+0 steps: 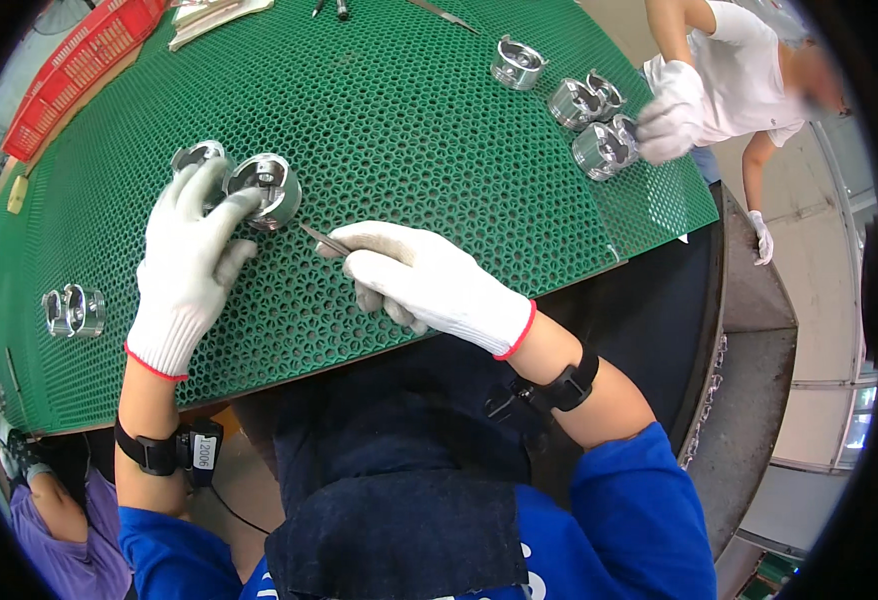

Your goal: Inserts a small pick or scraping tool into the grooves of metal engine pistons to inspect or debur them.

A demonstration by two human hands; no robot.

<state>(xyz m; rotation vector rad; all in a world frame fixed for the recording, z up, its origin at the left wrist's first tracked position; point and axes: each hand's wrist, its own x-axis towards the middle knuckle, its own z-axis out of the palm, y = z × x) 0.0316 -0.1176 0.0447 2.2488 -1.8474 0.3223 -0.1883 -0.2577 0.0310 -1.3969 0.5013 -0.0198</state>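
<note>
My left hand (181,265), in a white knit glove with a red cuff edge, reaches over two silver metal pistons. Its fingers are spread; some cross the left piston (195,154), and a fingertip touches the near side of the right piston (277,190). The thumb stands apart below them. My right hand (414,278), gloved the same way, is closed around a thin, pointed metal blade (325,239). The blade's tip points toward the right piston, a little short of it. Most of the tool's handle is hidden in my fist.
Green perforated matting (399,130) covers the table. More pistons (85,310) stand at left, and several (599,150) at far right beside a co-worker's gloved hand (671,112). A red plastic basket (79,75) lies at far left. Another person's purple sleeve (44,545) shows lower left.
</note>
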